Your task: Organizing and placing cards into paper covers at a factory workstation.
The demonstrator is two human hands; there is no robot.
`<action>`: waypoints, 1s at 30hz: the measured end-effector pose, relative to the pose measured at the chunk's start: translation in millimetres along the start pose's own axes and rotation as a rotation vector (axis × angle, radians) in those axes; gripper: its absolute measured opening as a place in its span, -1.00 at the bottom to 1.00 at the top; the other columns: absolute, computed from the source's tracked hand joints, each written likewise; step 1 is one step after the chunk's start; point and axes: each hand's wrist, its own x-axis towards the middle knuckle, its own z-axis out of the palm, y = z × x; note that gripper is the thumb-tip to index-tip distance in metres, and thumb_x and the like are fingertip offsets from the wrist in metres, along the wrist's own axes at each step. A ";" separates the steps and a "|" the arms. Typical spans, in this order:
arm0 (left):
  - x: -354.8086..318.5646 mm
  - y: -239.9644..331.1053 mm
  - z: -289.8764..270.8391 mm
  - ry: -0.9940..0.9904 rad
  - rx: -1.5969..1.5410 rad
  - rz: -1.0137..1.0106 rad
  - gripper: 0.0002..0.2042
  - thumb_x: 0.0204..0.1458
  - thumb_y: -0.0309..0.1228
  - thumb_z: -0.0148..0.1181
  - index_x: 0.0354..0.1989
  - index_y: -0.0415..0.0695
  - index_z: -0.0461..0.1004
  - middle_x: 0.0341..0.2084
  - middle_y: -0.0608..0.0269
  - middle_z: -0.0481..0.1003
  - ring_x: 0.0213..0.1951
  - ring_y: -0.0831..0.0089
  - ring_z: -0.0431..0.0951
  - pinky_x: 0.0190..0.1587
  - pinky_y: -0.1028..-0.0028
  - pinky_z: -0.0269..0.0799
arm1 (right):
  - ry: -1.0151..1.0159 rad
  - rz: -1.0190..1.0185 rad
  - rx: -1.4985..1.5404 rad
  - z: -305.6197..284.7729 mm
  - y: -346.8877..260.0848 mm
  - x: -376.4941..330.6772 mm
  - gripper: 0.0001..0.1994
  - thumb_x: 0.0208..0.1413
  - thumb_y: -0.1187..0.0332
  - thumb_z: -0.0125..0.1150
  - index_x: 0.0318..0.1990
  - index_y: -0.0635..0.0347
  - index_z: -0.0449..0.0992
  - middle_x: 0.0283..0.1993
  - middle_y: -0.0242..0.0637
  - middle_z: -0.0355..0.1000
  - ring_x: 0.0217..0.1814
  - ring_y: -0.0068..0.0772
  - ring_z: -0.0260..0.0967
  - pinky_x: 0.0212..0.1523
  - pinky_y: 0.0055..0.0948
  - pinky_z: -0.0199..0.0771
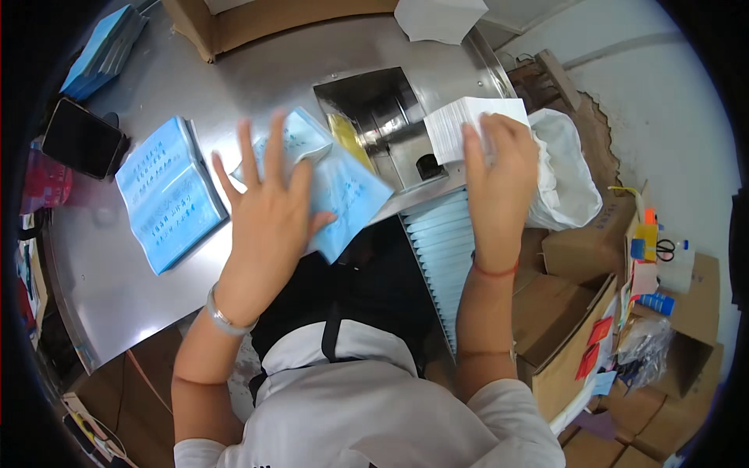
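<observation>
My left hand (273,204) is spread wide, slightly blurred, over a light blue printed plastic packet (355,195). Its thumb lies across the packet's lower left side, and no firm grip shows. The packet sits at an angle on the table's near edge. On the right, my right hand (503,168) has thumb and fingers bent together at a stack of thin white paper slips (449,129). How many slips it pinches is hidden by the fingers. Left of my left hand lies a pile of similar blue packets (168,195).
The metal table (101,273) has a dark recessed opening (367,101) with a yellow piece beside it. A phone (84,140) and more blue packets (101,54) stand at left. A cardboard box (296,27) is at the back. A white bag (566,171) and cartons (589,242) crowd the right.
</observation>
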 end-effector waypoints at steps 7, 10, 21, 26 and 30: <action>16.2 -0.9 -5.2 -0.211 0.040 0.103 -0.51 -0.08 0.00 0.34 -0.13 -0.15 0.49 0.22 -0.23 0.28 0.07 0.00 0.42 0.13 0.03 0.27 | -0.215 0.024 -0.123 2.0 26.5 -1.4 -0.79 0.08 0.47 0.21 -0.13 0.33 0.59 -0.14 -0.15 0.40 -0.08 -0.07 0.30 -0.05 -0.18 0.37; -11.2 -1.7 -15.3 -0.310 -0.133 0.059 -0.59 -0.05 -0.10 0.33 -0.14 -0.15 0.51 0.20 -0.26 0.30 -0.02 0.06 0.44 0.02 0.15 0.34 | -0.240 0.021 0.036 -8.0 38.9 1.1 -0.75 0.06 0.50 0.19 -0.09 0.34 0.57 -0.11 -0.15 0.42 -0.05 -0.11 0.32 -0.03 -0.18 0.36; 12.6 20.5 -1.4 -0.181 -0.589 0.248 -0.33 -0.14 -0.68 0.33 0.23 0.02 0.36 0.31 -0.01 0.21 -0.07 0.14 0.55 -0.03 0.26 0.53 | -0.593 -0.288 0.076 70.5 -37.8 -35.9 -0.81 0.04 0.44 0.12 -0.18 0.15 0.56 -0.24 -0.14 0.52 -0.06 -0.02 0.49 0.15 0.17 0.35; -14.9 -2.7 -20.4 -0.326 -0.914 0.010 -0.54 -0.01 -0.49 0.36 0.05 -0.17 0.32 -0.02 0.09 0.37 -0.18 0.33 0.41 -0.09 0.29 0.38 | -0.619 0.008 0.066 69.0 -24.5 -13.8 -0.84 0.12 0.34 0.18 -0.29 0.22 0.60 -0.38 -0.19 0.54 -0.38 0.00 0.47 -0.03 -0.07 0.47; -53.2 -125.5 -33.8 0.158 0.139 -0.309 -0.62 0.16 -0.32 0.22 0.07 -0.26 0.35 -0.09 -0.09 0.43 -0.06 0.00 0.43 0.05 0.18 0.31 | -0.012 0.083 0.176 15.2 -8.2 -10.0 -0.86 0.12 0.39 0.22 -0.26 0.26 0.63 -0.30 -0.19 0.47 -0.25 -0.09 0.40 -0.11 -0.19 0.42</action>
